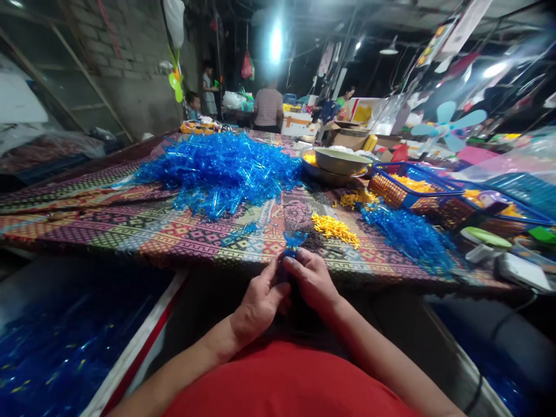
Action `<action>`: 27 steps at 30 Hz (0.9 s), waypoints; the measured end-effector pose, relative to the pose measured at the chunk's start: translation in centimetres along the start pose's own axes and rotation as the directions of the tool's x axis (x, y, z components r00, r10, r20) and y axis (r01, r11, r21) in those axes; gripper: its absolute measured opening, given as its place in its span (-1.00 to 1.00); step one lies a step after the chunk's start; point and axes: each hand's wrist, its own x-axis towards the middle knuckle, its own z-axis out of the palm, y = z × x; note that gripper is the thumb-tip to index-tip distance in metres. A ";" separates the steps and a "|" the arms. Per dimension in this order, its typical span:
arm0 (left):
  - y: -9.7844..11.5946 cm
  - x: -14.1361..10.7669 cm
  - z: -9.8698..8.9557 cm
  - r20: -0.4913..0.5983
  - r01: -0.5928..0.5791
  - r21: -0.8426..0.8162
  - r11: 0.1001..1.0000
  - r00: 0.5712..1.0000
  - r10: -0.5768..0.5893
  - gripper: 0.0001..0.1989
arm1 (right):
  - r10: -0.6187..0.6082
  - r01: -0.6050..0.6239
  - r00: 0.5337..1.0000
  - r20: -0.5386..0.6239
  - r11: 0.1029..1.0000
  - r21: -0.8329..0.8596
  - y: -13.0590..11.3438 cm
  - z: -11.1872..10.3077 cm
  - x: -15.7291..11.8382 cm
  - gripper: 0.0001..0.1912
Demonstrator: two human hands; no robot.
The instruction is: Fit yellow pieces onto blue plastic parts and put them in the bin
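A small translucent blue plastic piece [292, 246] with a flared top stands upright between my hands at the table's front edge. My left hand [263, 292] is closed round its lower part from the left. From the right, my right hand [313, 278] pinches the same piece, its thumb against the side. Just beyond the fingers lie a pile of small dark parts [311, 238] and a pile of yellow parts [335, 228]. A large heap of blue plastic pieces [226, 168] covers the middle of the patterned cloth [191, 234].
On the right are metal bowls [341, 161], blue baskets [412, 188] with yellow parts, a smaller blue pile [408, 234] and a small fan [447, 126]. A bin of blue pieces [65, 341] is low at left. People [268, 107] are at the back.
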 end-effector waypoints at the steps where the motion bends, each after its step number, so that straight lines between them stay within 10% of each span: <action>1: 0.3 0.2 -0.3 -0.017 -0.019 0.065 0.998 1.000 0.020 -0.48 | -0.029 0.030 1.000 0.011 0.997 -0.071 -0.2 -0.2 0.0 -0.76; 6: 2.3 1.8 -1.0 -0.081 -0.141 0.118 0.983 0.985 0.151 -0.69 | -0.191 0.265 0.955 0.226 0.892 -0.365 -1.0 -0.5 0.3 -0.76; 13: 3.0 3.1 0.2 -0.315 -0.200 -0.305 0.931 0.944 0.099 -0.76 | -0.166 0.300 0.940 0.300 0.822 -0.484 0.9 0.1 -0.6 -0.67; 21: 3.3 2.7 1.4 -0.283 -0.246 -0.376 0.893 0.949 0.141 -0.83 | -0.147 0.250 0.951 0.272 0.883 -0.397 2.0 1.0 -1.8 -0.56; 27: 2.7 1.3 0.0 -0.183 -0.220 -0.124 0.968 0.964 0.195 -0.81 | -0.182 0.338 0.903 0.390 0.860 -0.382 1.1 -0.6 -1.7 -0.78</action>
